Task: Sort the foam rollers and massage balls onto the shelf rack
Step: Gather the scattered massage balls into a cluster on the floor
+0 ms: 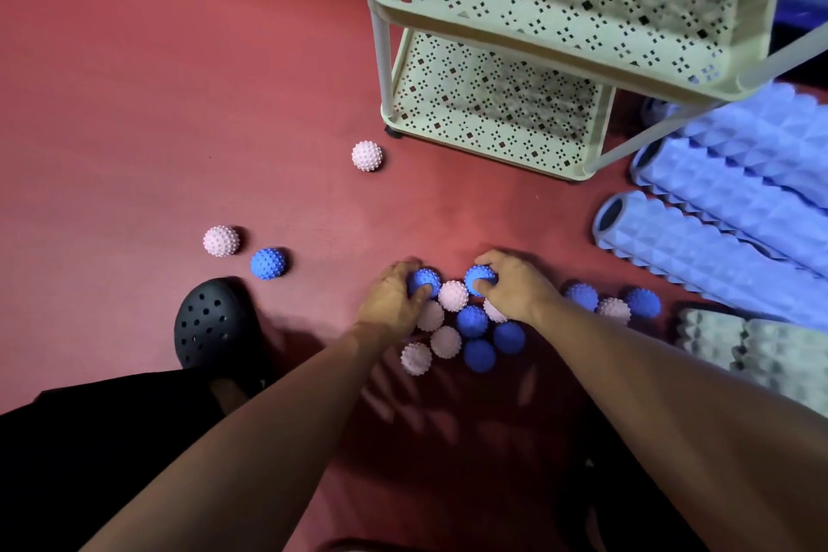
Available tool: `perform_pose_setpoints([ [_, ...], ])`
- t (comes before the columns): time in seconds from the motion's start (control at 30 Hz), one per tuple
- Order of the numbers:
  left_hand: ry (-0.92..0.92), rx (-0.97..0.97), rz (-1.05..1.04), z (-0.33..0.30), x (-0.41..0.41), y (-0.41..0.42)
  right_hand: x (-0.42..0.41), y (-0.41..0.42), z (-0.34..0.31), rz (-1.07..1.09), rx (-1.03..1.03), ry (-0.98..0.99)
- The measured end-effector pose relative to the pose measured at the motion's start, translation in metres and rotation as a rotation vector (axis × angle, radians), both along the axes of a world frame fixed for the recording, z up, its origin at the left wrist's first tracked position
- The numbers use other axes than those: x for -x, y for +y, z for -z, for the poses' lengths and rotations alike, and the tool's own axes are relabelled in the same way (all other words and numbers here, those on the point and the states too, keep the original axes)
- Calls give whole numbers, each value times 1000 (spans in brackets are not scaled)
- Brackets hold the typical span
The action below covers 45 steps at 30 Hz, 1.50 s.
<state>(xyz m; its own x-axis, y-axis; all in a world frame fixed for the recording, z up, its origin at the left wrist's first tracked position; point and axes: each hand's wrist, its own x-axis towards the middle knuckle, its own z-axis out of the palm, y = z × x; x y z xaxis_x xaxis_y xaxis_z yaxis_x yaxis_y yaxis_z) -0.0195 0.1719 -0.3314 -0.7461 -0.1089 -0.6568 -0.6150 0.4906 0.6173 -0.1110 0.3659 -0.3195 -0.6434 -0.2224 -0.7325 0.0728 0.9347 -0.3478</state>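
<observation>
Several spiky massage balls, blue and pale pink, lie in a cluster (453, 329) on the red floor mat. My left hand (394, 300) grips a blue ball (425, 280) at the cluster's far edge. My right hand (515, 285) grips another blue ball (480, 278) beside it. A cream perforated shelf rack (493, 103) stands beyond, its two visible tiers bare. Blue ridged foam rollers (717, 247) lie on the floor to the right of the rack.
Loose balls sit apart: a pink one (367, 156) near the rack's foot, a pink one (220, 241) and a blue one (268, 264) to the left. More balls (611, 305) lie right of my wrist. Grey rollers (761, 350) are at the right edge. My black clog (210, 323) is on the left.
</observation>
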Motion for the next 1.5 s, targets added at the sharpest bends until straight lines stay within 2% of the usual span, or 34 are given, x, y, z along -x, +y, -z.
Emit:
perform_pose_setpoints([
  [0.17,81,94,-9,-7,-1,-30,2,-8,-8,-85,-53,104],
  [0.3,239,312,-57,-13,1,-82,28,-54,-17,-133,29,206],
  [0.43,268,508,-95,-20,0,-137,64,-123,-20,-243,134,264],
  [0.53,168,617,-83,-19,-7,-174,83,-167,-17,-414,106,284],
  [0.7,-96,518,135,2,-32,-220,102,-203,2,-549,-27,229],
  [0.83,-51,570,199,10,-32,-222,96,-199,13,-405,110,302],
  [0.97,-88,535,183,10,-22,-220,83,-176,15,-204,187,277],
  [1.03,-112,541,206,5,-17,-220,78,-160,14,-180,179,242],
  [1.2,-111,427,30,-7,-14,-181,63,-92,12,-185,137,135],
  [1.33,-38,42,-216,-15,-6,-113,45,-48,18,-114,155,64],
  [1.4,-57,-91,-280,-6,-5,-82,36,-37,22,-72,151,71],
  [1.5,-180,-61,-252,9,-5,-53,26,-31,23,-31,163,45],
])
